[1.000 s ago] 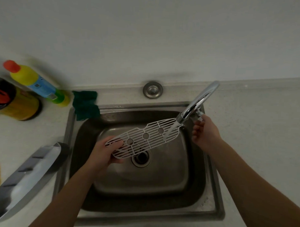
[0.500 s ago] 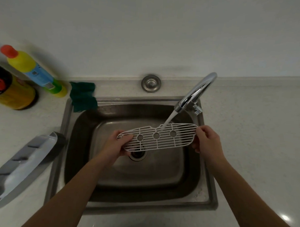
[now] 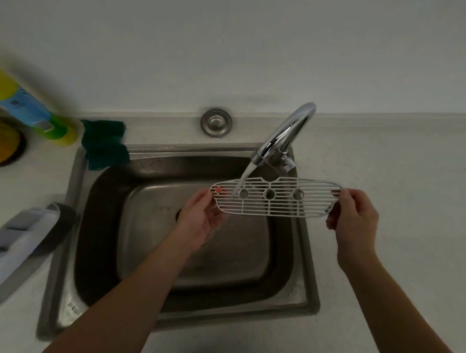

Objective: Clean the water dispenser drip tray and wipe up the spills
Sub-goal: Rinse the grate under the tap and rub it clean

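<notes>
A white plastic drip-tray grate (image 3: 276, 200) with three round holes and a small red dot is held level above the steel sink (image 3: 63, 249). My left hand (image 3: 198, 220) pinches its left end, and my right hand (image 3: 353, 220) pinches its right end. Water runs from the chrome tap (image 3: 283, 133) onto the grate's left part. The grey drip tray body (image 3: 21, 237) lies on the counter to the left of the sink.
A dark green cloth (image 3: 105, 144) hangs over the sink's back left corner. A yellow and blue bottle (image 3: 30, 111) and a yellow container (image 3: 3, 146) stand at the far left. A round metal cap (image 3: 216, 122) sits behind the sink. White counter stretches to the right.
My right hand left the tap handle and took the grate's right end. Both hands have shifted the grate to the right, so the water now falls on its left part.
</notes>
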